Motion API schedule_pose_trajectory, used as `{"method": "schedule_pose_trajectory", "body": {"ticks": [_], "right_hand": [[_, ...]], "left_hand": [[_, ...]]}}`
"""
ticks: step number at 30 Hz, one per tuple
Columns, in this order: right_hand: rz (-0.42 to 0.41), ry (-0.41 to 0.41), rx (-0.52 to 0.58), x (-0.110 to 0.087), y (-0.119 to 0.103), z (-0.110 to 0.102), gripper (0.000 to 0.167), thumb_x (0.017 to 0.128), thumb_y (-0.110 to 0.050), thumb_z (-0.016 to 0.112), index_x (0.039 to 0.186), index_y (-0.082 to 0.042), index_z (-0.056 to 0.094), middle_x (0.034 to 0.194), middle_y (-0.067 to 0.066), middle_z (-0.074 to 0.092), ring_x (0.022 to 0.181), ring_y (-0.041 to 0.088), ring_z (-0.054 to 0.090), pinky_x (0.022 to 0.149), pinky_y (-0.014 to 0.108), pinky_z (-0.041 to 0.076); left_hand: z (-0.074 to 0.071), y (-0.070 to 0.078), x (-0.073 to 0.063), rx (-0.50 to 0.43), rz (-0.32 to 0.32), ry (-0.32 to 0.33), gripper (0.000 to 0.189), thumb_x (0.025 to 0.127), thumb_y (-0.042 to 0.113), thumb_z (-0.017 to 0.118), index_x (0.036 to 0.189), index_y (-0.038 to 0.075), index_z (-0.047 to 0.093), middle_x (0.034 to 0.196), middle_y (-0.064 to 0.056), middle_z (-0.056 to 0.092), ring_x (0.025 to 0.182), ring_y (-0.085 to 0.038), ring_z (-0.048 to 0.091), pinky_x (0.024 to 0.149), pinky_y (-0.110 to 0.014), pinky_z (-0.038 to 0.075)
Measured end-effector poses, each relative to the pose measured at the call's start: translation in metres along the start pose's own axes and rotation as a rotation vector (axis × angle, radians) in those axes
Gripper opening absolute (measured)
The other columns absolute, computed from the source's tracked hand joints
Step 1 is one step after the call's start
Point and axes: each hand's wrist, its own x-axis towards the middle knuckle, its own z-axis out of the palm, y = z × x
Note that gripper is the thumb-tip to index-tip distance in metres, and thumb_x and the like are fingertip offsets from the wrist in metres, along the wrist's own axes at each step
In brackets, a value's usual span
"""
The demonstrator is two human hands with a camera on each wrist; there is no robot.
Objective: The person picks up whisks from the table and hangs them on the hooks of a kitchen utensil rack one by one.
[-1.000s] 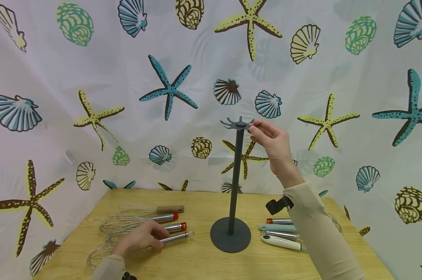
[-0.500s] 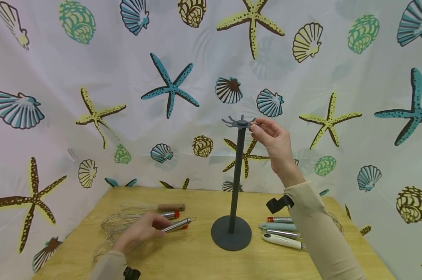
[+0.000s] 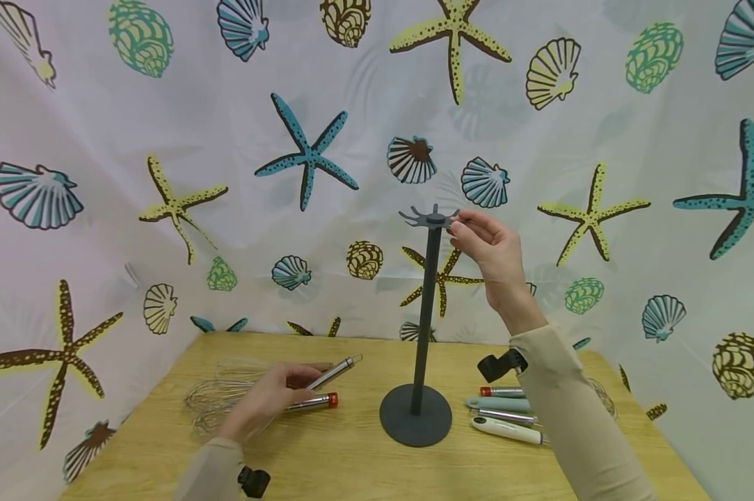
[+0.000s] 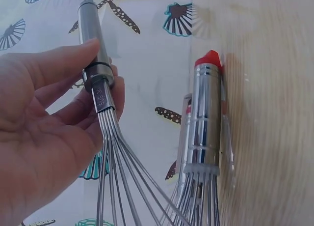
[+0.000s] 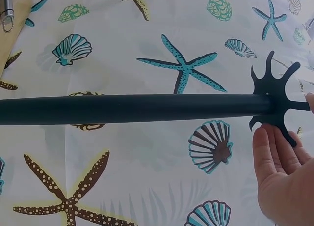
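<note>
My left hand (image 3: 267,396) holds a steel whisk (image 3: 334,374) by its handle, raised over the other whisks on the left. In the left wrist view, thumb and fingers wrap the whisk's handle (image 4: 94,34), and its wires fan out below. At the middle of the table stands a dark utensil stand (image 3: 425,320) with a round base and a ring of curved hooks (image 3: 428,220) on top. My right hand (image 3: 492,254) pinches one hook at the right side of the ring. In the right wrist view, its fingers lie beneath the hook ring (image 5: 277,105).
Under the left hand lies a red-ended steel whisk (image 3: 314,402), with more whisk wires (image 3: 214,400) beside it. Right of the base lie a red-ended handle (image 3: 501,392), a pale blue handle (image 3: 499,403) and a white handle (image 3: 508,430). A patterned curtain (image 3: 352,69) hangs behind.
My left hand has lifted the steel whisk off the table, moving up and slightly right, and its handle now tilts upward. My right hand stays on the hook.
</note>
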Motion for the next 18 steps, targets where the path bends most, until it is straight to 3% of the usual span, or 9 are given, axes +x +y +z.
{"method": "schedule_pose_trajectory", "body": {"ticks": [4,11,18], "right_hand": [[-0.007,0.004,-0.002,0.0,-0.001,0.001,0.036,0.092,-0.014,0.069,0.123,0.001,0.061,0.102,-0.004,0.071,0.098,0.015,0.068,0.09,0.028,0.055],[-0.018,0.001,-0.018,-0.001,-0.002,0.005,0.039,0.093,-0.016,0.069,0.125,0.004,0.059,0.102,-0.003,0.071,0.099,0.015,0.068,0.09,0.029,0.055],[-0.04,0.007,-0.01,-0.001,0.001,0.005,0.041,0.093,-0.015,0.068,0.126,0.006,0.057,0.102,-0.004,0.071,0.098,0.014,0.068,0.088,0.028,0.056]], "left_hand": [[0.002,0.003,0.004,-0.036,0.028,0.037,0.035,0.091,0.007,0.068,0.126,0.003,0.065,0.117,-0.011,0.067,0.102,-0.021,0.06,0.085,-0.04,0.052],[0.006,0.013,0.007,-0.009,0.112,0.092,0.029,0.095,0.008,0.063,0.124,0.004,0.066,0.109,-0.008,0.072,0.095,-0.018,0.066,0.081,-0.031,0.053],[0.013,0.028,0.011,-0.043,0.107,0.171,0.029,0.094,0.011,0.066,0.122,0.008,0.067,0.103,-0.007,0.073,0.091,-0.016,0.069,0.075,-0.03,0.055]]}}
